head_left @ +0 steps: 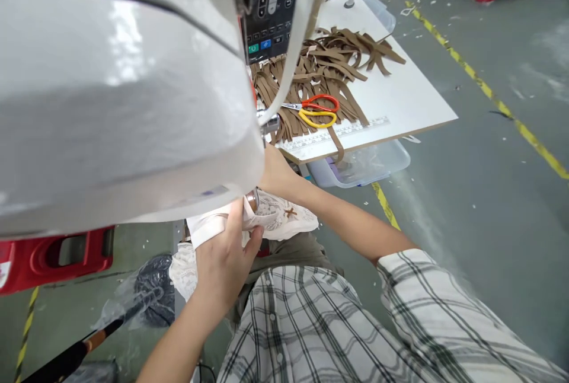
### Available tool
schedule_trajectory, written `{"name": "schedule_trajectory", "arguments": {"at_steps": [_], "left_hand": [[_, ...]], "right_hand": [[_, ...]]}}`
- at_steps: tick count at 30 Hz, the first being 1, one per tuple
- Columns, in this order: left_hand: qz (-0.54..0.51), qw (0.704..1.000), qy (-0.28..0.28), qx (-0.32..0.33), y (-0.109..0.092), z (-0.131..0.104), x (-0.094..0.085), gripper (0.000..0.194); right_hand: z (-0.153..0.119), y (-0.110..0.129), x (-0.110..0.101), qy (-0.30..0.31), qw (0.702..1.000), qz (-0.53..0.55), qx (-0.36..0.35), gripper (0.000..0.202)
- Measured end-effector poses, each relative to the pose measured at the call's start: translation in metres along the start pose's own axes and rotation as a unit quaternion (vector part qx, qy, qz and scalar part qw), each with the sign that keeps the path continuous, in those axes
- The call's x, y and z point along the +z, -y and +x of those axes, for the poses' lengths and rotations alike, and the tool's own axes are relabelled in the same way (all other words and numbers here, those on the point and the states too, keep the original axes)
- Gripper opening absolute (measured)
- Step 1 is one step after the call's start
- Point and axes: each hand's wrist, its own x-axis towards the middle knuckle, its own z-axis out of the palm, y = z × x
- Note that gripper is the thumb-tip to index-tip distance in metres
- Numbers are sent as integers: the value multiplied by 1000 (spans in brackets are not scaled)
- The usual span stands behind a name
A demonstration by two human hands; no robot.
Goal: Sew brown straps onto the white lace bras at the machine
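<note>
A white lace garment (288, 224) with a small brown bow lies under the near edge of the white sewing machine (133, 104). My left hand (227, 252) grips its pale band, thumb and fingers closed on the cloth beside a round metal part of the machine. The fingertips go partly out of sight below the machine head. My right hand (274, 171) reaches in behind the machine's right end. Only its wrist and the back of the hand show; the fingers are hidden. More white lace (183, 267) hangs to the left of my left hand.
A control panel (271, 15) stands behind the machine. On the white side table (413, 98) lie brown fabric strips (329, 69), red-and-yellow scissors (317, 111) and a printed ruler (338, 134). Beneath it is a clear plastic bin (377, 163). A red stool (93, 258) stands at left.
</note>
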Motion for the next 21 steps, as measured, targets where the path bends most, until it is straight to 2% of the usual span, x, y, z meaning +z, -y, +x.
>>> {"name": "schedule_trajectory", "arguments": {"at_steps": [4,8,11,17,21], "left_hand": [[3,1000,14,0,-1,0,-3,63],[-9,1000,11,7,3,-1,-4,63],[-12,1000,-3,22,3,-1,-1,65],[-30,999,0,15,9,-5,2,65],[-54,995,-74,32,15,-10,8,86]], "right_hand": [[-7,-1,-3,-42,996,75,2,29],[-22,-3,-1,-76,983,158,59,33],[-34,-8,1,-82,968,216,98,35],[-58,-13,2,-68,954,266,122,32],[-68,-3,1,-44,948,286,134,33]]}}
